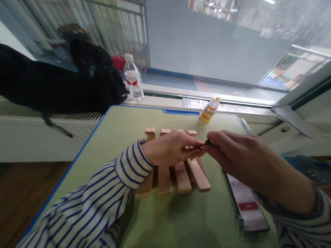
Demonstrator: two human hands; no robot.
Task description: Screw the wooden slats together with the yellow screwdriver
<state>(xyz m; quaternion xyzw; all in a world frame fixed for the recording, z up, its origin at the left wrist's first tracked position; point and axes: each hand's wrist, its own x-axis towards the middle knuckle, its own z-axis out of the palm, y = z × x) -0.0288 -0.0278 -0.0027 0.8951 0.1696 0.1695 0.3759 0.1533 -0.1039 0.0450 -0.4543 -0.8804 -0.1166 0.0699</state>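
Observation:
My right hand (232,148) is closed round a small screwdriver (210,141) with a black-and-yellow handle. My left hand (173,146) reaches across from the left, its fingertips pinched at the front end of the same tool; the shaft and tip are hidden. Beneath both hands lies a wooden piece made of several flat slats (183,179) set side by side over crosspieces. The rightmost slat (199,175) sits at a slant, with small dark screw heads near its middle. Much of the wood is covered by my left hand and its striped sleeve.
The slats rest on a green table (108,144) with a blue edge. A phone (248,203) lies under my right forearm. A clear container with yellow ends (210,109) stands at the back. Beyond the table are a water bottle (133,81) and a black bag (64,82).

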